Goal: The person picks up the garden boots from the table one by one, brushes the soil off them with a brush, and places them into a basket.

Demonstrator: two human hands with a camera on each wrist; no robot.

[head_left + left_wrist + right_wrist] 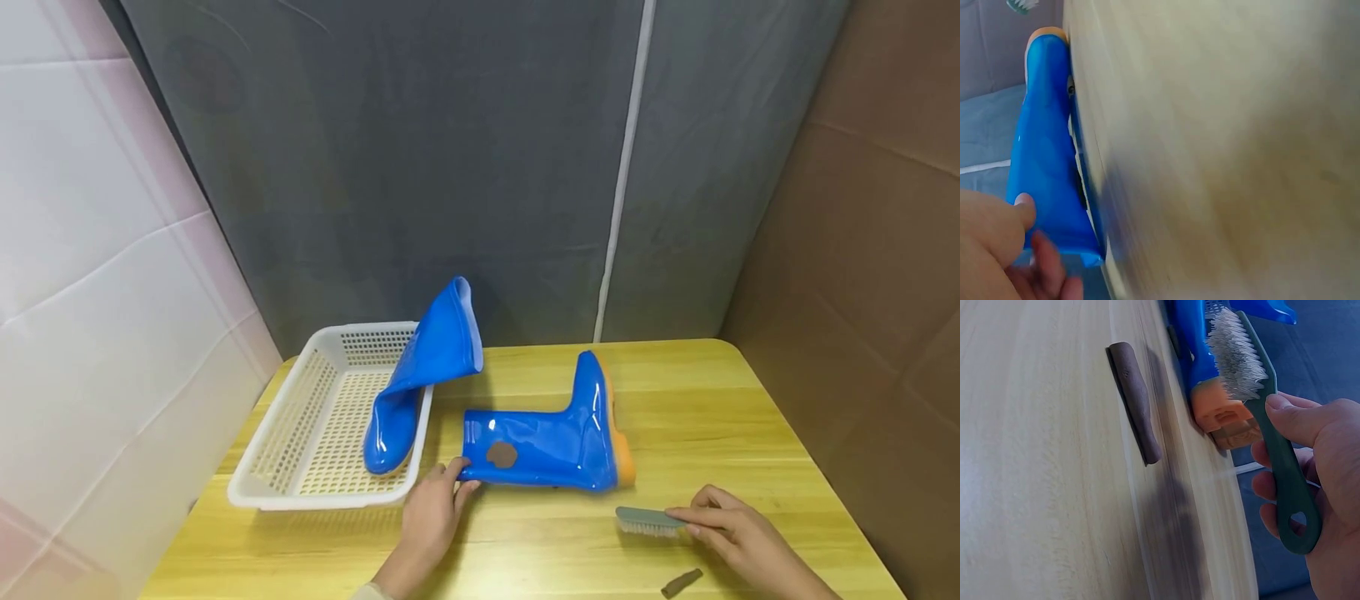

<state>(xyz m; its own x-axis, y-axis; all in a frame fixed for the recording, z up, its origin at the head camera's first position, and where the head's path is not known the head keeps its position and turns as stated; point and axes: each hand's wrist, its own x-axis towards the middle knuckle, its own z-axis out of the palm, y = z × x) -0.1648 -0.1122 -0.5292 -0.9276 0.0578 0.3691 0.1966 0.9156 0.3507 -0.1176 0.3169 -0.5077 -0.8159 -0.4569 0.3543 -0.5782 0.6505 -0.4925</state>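
A blue rain boot (540, 446) with an orange sole lies on its side on the wooden table, with a brown patch (502, 454) on its shaft near the opening. My left hand (435, 508) grips the shaft's edge at the open end, thumb and fingers at the rim (1063, 240). To the right of the boot, my right hand (731, 533) holds a green scrubbing brush (648, 521) by its handle, white bristles facing down towards the table. Its fingers wrap the handle (1285, 469) in the right wrist view. Below the brush lies a brown strip (682, 583).
A white plastic basket (251, 467) with slotted walls stands at the table's left. The second blue boot (438, 346) leans inside it, its shaft sticking out over the right rim. Dark cloth (420, 167) hangs behind the table, with a brown panel (862, 275) on the right.
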